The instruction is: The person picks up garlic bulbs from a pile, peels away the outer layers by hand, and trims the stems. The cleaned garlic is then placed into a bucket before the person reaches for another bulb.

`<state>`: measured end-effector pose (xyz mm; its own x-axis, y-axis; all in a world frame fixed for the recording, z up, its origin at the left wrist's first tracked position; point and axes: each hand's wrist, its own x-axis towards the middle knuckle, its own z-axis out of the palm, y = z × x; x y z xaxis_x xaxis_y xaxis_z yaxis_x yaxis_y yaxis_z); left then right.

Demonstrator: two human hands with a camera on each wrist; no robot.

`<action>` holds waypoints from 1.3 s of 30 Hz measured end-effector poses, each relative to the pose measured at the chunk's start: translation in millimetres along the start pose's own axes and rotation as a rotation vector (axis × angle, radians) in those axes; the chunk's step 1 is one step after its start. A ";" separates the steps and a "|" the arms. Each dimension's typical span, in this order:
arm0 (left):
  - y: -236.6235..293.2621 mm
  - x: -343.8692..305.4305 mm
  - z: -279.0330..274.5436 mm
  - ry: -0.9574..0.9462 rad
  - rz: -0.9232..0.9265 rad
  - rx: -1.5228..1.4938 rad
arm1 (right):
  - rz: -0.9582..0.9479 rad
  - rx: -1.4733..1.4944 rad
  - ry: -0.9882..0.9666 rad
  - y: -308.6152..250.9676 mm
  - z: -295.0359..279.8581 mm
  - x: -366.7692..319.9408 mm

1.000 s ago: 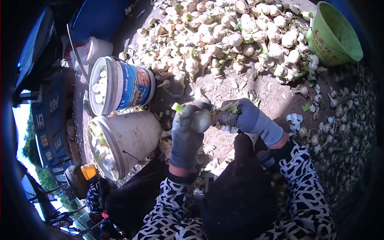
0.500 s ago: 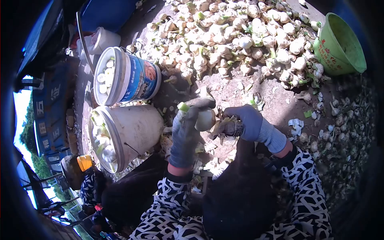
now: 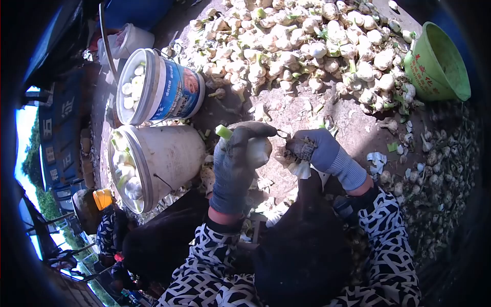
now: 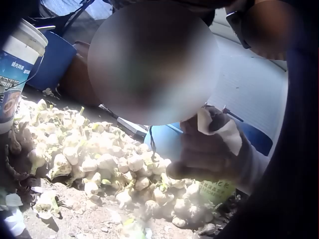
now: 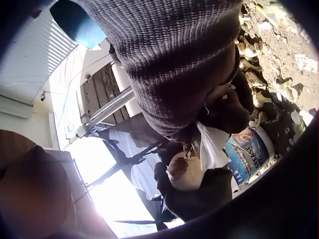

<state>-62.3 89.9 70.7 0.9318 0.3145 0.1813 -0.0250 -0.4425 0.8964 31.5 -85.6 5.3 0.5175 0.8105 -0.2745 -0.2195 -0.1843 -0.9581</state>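
Observation:
In a grey glove, the left hand (image 3: 235, 166) holds a whitish garlic bulb (image 3: 259, 151), fingers curled round it; its cut green stem (image 3: 223, 131) sticks out beyond the glove. Just right of the bulb, the right hand (image 3: 321, 151), also gloved, pinches papery skin (image 3: 299, 168) that hangs from its fingers. The right wrist view has the bulb (image 5: 185, 172) in the left hand's dark glove (image 5: 202, 199), close beneath the right hand (image 5: 227, 109) and a white flap of skin (image 5: 213, 148). White skin (image 4: 229, 137) also shows at the right hand (image 4: 212, 154) in the left wrist view.
A heap of garlic (image 3: 291, 46) lies beyond the hands. Two buckets of bulbs stand left, one blue-labelled (image 3: 176, 89), one plain white (image 3: 171, 161). A green bucket (image 3: 437, 66) stands at the far right, with more bulbs (image 3: 440, 163) in shade below it. Another person's patterned sleeve (image 3: 106, 233) is lower left.
The right hand, close against the bulb a second ago, is now slightly apart from it, with loose white skin hanging from its fingers. The left hand keeps its hold on the bulb.

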 end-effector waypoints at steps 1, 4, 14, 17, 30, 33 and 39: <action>1.5 -0.6 2.1 0.005 0.004 0.002 | -0.005 -0.003 -0.003 4.1 -0.7 -2.3; 8.0 -0.5 1.8 0.080 0.016 0.066 | -0.067 0.070 0.012 4.2 4.8 -11.8; 10.2 -6.0 17.3 0.125 0.091 0.005 | -0.085 -0.301 -0.012 -55.0 8.6 -5.3; 11.7 -6.9 14.3 0.137 0.141 0.098 | 0.147 0.036 -0.141 -63.4 12.0 -4.9; 10.5 -4.0 -4.2 0.112 -0.297 -0.274 | -0.093 -0.323 0.023 6.5 12.5 -22.6; 27.3 -3.0 -5.5 0.041 -0.300 0.008 | -0.230 -0.303 0.059 -35.1 15.8 -23.7; 17.6 -10.4 1.1 0.140 -0.142 -0.098 | -0.181 -0.059 -0.014 -51.6 15.3 -8.8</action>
<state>-72.0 77.9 84.1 0.8691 0.4848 0.0985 0.0616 -0.3038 0.9508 25.6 -74.7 58.4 0.5325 0.8410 -0.0961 -0.0743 -0.0666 -0.9950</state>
